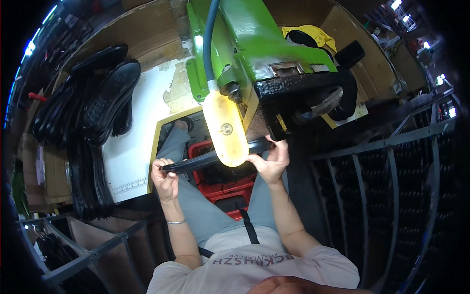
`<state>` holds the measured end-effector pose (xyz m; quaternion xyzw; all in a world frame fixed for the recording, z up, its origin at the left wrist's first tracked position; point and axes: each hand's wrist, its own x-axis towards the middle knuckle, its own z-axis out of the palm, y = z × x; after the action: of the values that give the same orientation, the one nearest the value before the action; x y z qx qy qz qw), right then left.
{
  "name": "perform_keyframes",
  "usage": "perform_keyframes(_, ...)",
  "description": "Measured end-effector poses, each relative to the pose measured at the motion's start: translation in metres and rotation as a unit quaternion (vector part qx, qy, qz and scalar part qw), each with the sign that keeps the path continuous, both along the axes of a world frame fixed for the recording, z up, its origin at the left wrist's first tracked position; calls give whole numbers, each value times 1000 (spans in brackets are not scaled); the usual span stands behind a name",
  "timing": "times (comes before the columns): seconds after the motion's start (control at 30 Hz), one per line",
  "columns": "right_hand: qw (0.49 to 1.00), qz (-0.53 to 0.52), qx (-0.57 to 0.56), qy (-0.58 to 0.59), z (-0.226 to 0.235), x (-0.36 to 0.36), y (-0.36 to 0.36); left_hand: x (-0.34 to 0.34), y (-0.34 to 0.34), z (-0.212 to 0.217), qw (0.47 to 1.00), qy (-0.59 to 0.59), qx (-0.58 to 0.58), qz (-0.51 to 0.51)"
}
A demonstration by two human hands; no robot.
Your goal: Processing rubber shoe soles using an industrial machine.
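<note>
A black shoe sole (198,161) is held edge-on between my two hands, under the green machine's (259,39) black head. My left hand (166,179) pinches one end of it between thumb and fingers. At the other end, my right hand (272,161) grips the sole close to the machine's dark working part (279,122). A glowing yellow-white lamp (225,130) on a blue-grey cable hangs in front and hides the middle of the sole. Whether the sole touches the machine, I cannot tell.
Black soles (110,98) lie piled on the white tabletop (132,157) at the left. A red crate (230,183) with dark contents sits below, between my legs. Metal racks (364,196) flank me, the right one holding several dark rows. Cardboard (152,29) walls surround the table.
</note>
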<state>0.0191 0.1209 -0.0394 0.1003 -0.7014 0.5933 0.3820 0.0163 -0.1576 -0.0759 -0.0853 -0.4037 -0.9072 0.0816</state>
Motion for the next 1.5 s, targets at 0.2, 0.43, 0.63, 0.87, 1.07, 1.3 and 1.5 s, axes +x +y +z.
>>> perform_keyframes(0.2,975,-93,174,103,15,-10,-10,-8,-7,-20,921,-78,-380,-34)
perform_keyframes(0.43,970,-95,193,112,-2,-8,-3,-17,120,36,820,190,-517,154)
perform_keyframes(0.63,985,-99,115,77,-8,-1,13,-10,139,69,833,202,-491,155)
perform_keyframes(0.87,996,-68,37,46,-10,1,7,-14,129,89,812,230,-518,138)
perform_keyframes(1.07,994,-18,99,35,4,2,3,-11,122,56,868,182,-446,116)
perform_keyframes(1.3,993,-5,119,-1,9,7,8,-3,134,19,968,47,-244,33)
perform_keyframes(1.5,963,-114,236,64,17,18,4,-16,126,84,837,234,-482,111)
